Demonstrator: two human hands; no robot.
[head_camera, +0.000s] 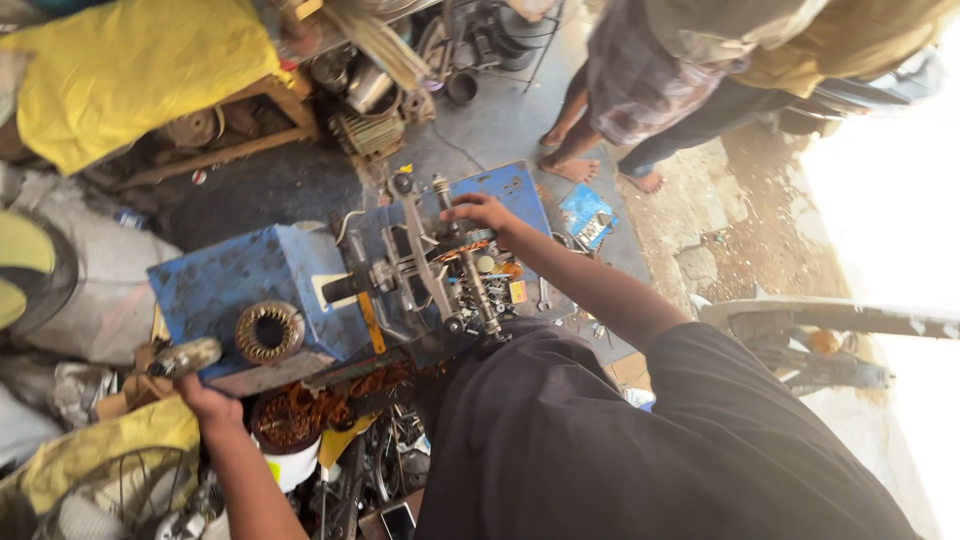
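One blue metal bench (230, 285) carries one grey metal winding rig with rods (430, 270) and one round copper-wound stator ring (269, 331) near its front left corner. Right hand (483, 213) rests on the rig's top at the bench's far edge, fingers curled; grip unclear. Left hand (205, 400) is clamped on one dull grey cylindrical handle (184, 357) off the front left corner. One white bucket (290, 430) below holds tangled copper wire (295, 410). Two other people's bare feet (590, 165) stand beyond.

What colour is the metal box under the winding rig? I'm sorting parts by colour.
Blue, scuffed and worn, the metal box shows best in the head view.
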